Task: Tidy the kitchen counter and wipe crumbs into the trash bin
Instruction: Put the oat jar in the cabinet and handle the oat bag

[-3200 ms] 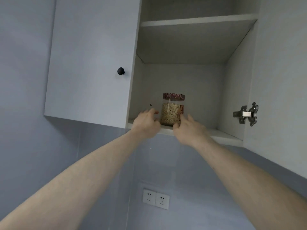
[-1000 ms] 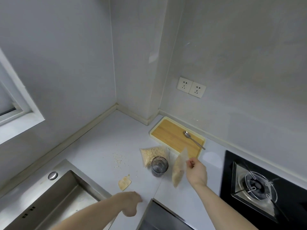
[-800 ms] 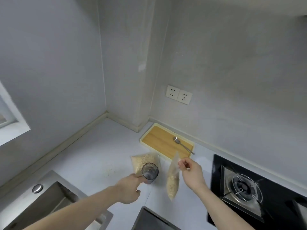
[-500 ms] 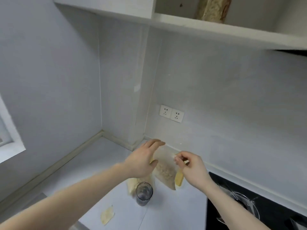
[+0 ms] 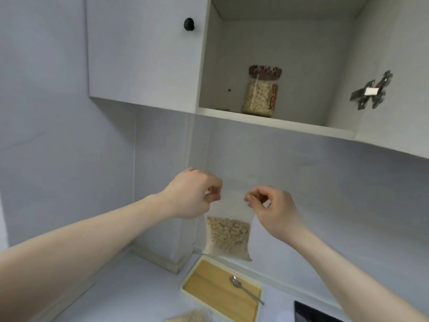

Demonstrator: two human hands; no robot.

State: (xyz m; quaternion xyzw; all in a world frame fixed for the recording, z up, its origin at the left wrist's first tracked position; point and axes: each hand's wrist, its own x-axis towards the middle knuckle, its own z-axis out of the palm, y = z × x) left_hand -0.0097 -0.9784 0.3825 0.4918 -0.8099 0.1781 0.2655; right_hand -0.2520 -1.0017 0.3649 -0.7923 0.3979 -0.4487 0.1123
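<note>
Second bag (image 5: 188, 318): at the bench's near edge, only its top showing, filled with pale flakes.
Bench (image 5: 130, 291): pale surface running into a wall corner on the left; a dark hob corner (image 5: 311, 312) shows at its near right.
Tray (image 5: 220, 296): wooden inset with a cream rim, lying towards the back edge of the bench, just right of the wall's jutting corner.
Spoon (image 5: 246, 290): metal, lying slantwise on the tray's right half, bowl towards the back wall.
Left hand (image 5: 192, 194): raised above the bench, fingers curled, thumb and forefinger pinching the left top corner of the bag.
Right hand (image 5: 274, 210): level with the other, fingers curled, pinching the right top corner of the bag (the pinch itself is slightly blurred).
Clear bag (image 5: 228, 238): hangs in the air between the two hands, top edge stretched from one pinch to the other, flakes gathered in its lower half; its bottom edge hangs above the tray's back rim, not touching it.
Cupboard (image 5: 144, 54): on the wall above, left door closed with a black knob (image 5: 189, 24), right side open with a metal hinge (image 5: 371, 91) on the swung-out door.
Jar (image 5: 261, 91): stands upright on the cupboard's bottom shelf near its front edge, patterned lid on, filled with the same pale flakes.
</note>
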